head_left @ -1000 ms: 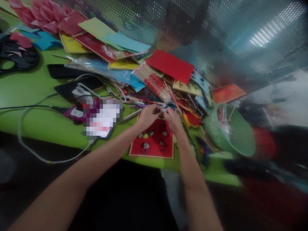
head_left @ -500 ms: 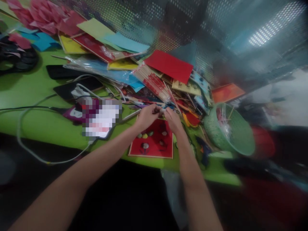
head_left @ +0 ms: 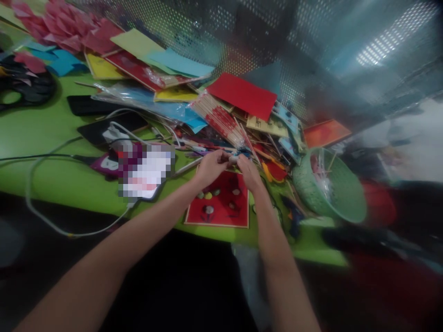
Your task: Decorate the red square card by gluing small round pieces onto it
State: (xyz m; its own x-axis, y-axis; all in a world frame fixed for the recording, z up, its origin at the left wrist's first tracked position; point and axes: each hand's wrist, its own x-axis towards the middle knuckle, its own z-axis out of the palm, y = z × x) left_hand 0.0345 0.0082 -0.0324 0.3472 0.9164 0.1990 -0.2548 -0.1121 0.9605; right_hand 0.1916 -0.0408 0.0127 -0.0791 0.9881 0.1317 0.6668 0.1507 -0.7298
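My left hand and my right hand meet fingertip to fingertip above a red card with small pebble-like pieces stuck on it. Both hands pinch a small pale and blue object between them; it is too small to name. The card lies near the front edge of the green table. Just beyond my fingers lies a bundle of thin sticks with red bands.
Coloured paper sheets and cards are heaped at the back. A green plastic basket lies tilted at the right. A white cable loops over the left of the table beside a black tablet. Pink paper flowers sit far left.
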